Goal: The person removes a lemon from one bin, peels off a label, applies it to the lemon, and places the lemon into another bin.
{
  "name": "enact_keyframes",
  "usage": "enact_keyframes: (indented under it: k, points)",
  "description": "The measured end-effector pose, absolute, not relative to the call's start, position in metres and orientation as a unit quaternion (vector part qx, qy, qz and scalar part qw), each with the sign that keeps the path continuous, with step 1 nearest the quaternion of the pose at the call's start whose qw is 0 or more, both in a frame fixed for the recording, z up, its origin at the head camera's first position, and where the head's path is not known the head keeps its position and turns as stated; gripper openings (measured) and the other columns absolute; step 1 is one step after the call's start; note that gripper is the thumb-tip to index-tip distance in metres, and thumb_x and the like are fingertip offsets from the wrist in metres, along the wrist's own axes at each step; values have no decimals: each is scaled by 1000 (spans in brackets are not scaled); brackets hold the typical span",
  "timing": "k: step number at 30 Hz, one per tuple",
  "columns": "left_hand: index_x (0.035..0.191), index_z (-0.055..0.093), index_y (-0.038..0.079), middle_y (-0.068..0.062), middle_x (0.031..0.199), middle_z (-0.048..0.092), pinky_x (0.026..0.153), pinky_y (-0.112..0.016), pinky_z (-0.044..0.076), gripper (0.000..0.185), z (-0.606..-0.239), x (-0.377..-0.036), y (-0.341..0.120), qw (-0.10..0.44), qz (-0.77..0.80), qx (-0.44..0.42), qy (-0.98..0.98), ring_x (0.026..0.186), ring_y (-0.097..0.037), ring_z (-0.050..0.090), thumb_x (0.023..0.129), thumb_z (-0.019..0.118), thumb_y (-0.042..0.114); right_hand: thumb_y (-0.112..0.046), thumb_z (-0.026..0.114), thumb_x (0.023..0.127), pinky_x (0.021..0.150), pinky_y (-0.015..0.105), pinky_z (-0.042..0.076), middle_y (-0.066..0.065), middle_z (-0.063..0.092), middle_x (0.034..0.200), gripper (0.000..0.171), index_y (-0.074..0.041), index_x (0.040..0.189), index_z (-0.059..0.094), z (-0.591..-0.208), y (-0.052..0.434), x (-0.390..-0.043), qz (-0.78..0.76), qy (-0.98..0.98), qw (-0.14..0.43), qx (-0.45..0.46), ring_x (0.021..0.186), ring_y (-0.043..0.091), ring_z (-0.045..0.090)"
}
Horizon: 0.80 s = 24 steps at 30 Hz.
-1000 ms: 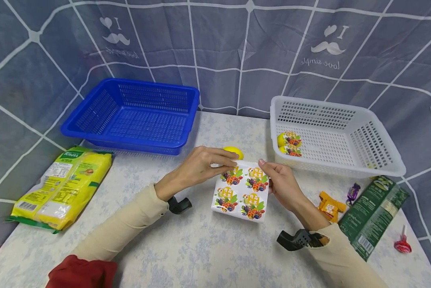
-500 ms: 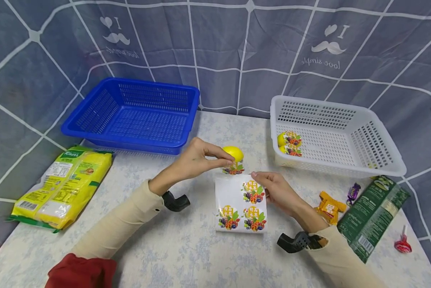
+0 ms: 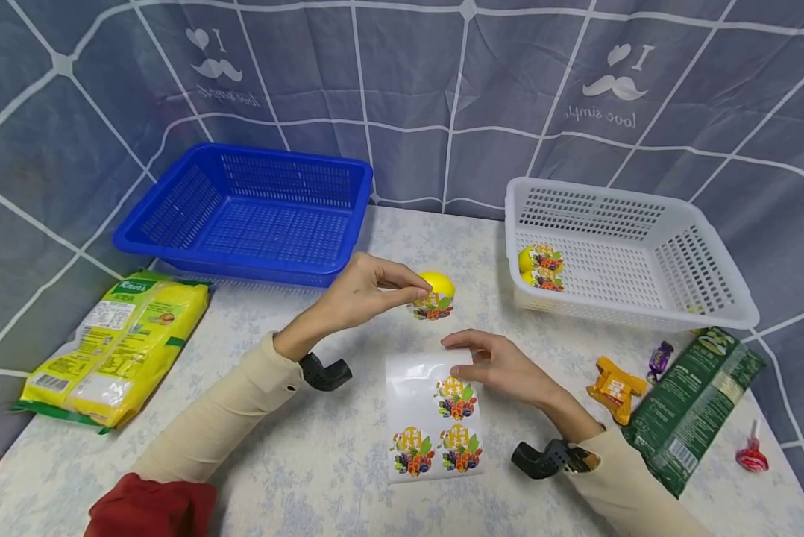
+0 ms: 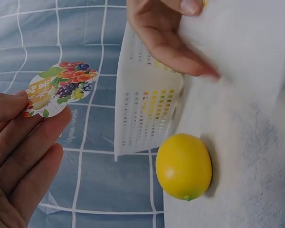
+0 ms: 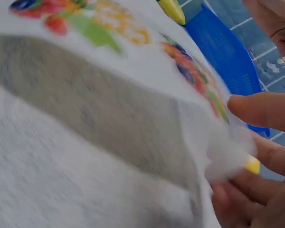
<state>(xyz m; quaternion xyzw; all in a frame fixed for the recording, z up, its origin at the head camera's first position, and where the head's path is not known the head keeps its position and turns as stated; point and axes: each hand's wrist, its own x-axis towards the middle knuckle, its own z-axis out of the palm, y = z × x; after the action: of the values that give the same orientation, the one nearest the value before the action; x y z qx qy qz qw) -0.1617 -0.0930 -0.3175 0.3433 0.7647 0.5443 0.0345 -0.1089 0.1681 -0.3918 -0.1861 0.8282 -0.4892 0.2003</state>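
Observation:
My left hand (image 3: 368, 294) pinches a single fruit-print sticker (image 4: 61, 88) by its edge. In the head view that sticker overlaps the near side of a yellow lemon (image 3: 438, 284); the left wrist view shows it apart from the lemon (image 4: 184, 166), which rests on the table. My right hand (image 3: 506, 365) is at the top right corner of a white sticker sheet (image 3: 415, 395). Its thumb lies over the sheet (image 5: 147, 80), while the fingers are spread away from the thumb. Three fruit stickers show on the sheet, with a bare patch at upper left.
A blue basket (image 3: 274, 257) stands back left, above a yellow Knorr bag (image 3: 116, 350). The white basket (image 3: 633, 298) at back right holds stickered lemons (image 3: 536, 261). Near it lie orange-wrapped snacks (image 3: 615, 388), a purple candy (image 3: 659, 360), a green packet (image 3: 693, 410) and a red lollipop (image 3: 751, 453).
My left hand has peeled one sticker off the sheet and brought it to the lemon. The right hand has moved the sheet toward me, and its fingers have loosened and spread.

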Motion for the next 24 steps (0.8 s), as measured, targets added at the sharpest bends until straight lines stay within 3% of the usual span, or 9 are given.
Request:
enact_keyframes:
  k: [3,6,9,17,21,24]
  points:
    - [95,79,5,-1,91,75,72,-31,58,9,-317,-163,-95,33,542,341,768,80,-12,72,90,71,7,-26,74,89,106,53,36,8,54,141,50,-10,134,59,-386,168,-113,-453,860,138,-189,130,29,47]
    - [95,78,5,-2,90,75,72,-31,58,9,-316,-164,-96,31,540,338,770,80,-12,72,90,71,7,-24,73,89,107,58,35,13,47,147,58,-8,141,52,-381,169,-126,-441,877,92,-169,135,37,42]
    - [95,78,4,-2,90,75,72,-32,58,9,-316,-164,-97,35,543,331,771,80,-13,72,90,71,6,-18,73,89,109,55,34,16,42,151,66,-5,147,43,-382,169,-146,-460,871,71,-157,137,39,38]
    - [94,78,4,-2,89,75,72,-31,58,9,-316,-165,-100,35,537,319,780,79,-13,72,90,71,6,-3,74,85,119,34,16,14,19,162,88,-2,155,21,-397,164,-198,-614,759,162,-141,148,22,18]
    - [95,78,4,-2,89,75,72,-31,58,9,-316,-165,-101,33,532,318,784,79,-12,72,90,71,6,2,72,84,119,33,18,13,19,162,88,-2,156,21,-404,158,-209,-632,733,207,-145,148,22,19]
    - [95,78,3,-3,89,75,72,-31,58,9,-316,-166,-102,34,530,317,786,79,-13,72,90,71,6,8,68,85,114,34,30,15,27,159,83,-1,154,24,-410,152,-212,-631,723,231,-161,144,26,29]
